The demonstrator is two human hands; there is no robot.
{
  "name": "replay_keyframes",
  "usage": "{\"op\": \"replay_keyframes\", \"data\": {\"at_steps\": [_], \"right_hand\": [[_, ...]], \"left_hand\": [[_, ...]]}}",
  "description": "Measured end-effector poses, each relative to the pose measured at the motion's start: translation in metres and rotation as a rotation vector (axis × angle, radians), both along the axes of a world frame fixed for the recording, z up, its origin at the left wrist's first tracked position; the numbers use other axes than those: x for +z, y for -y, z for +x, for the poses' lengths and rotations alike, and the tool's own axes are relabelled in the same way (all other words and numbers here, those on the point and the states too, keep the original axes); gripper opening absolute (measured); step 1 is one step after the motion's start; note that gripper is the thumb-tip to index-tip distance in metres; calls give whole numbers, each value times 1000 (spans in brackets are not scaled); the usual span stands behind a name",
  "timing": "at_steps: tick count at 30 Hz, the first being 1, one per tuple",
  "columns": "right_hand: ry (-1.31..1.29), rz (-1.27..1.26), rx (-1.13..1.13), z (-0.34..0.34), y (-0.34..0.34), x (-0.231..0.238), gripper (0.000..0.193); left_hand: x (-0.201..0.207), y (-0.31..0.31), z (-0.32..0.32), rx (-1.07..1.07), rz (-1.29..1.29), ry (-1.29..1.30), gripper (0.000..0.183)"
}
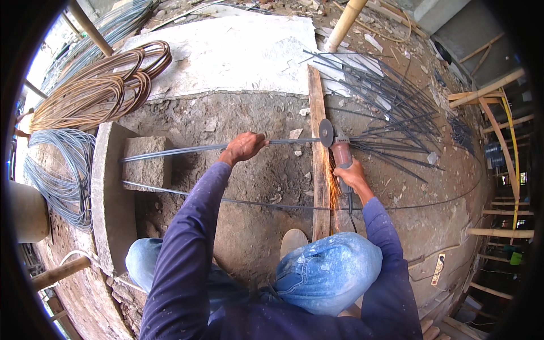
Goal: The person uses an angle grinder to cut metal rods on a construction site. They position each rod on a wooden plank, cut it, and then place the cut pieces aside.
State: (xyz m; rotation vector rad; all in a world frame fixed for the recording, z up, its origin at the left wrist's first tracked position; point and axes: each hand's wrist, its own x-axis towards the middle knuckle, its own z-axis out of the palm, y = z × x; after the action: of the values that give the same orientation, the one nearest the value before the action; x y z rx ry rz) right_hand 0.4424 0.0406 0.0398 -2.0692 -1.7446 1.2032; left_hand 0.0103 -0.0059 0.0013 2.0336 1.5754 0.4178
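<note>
Grey steel rods reach across to the wooden plank, and at the plank's right edge we see the disc of the angle grinder against them. In our judgement, the disc could jam and kick back if the rods sag or turn, because we see no clamp beside the plank. The sparks run down along the plank's right edge towards the denim knee at its near end, so the cloth could be scorched. About the grip: the left hand, to the left of the plank, is curled closely around the rods; the right hand, to the right of the plank, is wrapped around the grinder's body, its fingers not spread.
</note>
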Motion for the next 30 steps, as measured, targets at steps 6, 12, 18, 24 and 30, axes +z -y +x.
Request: {"op": "replay_keyframes", "data": {"at_steps": [6,12,18,24,30], "right_hand": [[34,19,37,7,9,6,61],[22,-15,22,1,6,10,59],[-58,-37,-14,-2,4,6,59],[-30,21,27,8,11,4,58],[-39,-62,-14,2,5,5,57]], "left_hand": [[-1,0,0,-8,45,13,46],[0,0,0,-4,33,26,44],[-3,1,-1,-5,76,32,46],[-5,0,-1,-5,31,24,44],[-2,-1,-1,-11,14,15,45]]}}
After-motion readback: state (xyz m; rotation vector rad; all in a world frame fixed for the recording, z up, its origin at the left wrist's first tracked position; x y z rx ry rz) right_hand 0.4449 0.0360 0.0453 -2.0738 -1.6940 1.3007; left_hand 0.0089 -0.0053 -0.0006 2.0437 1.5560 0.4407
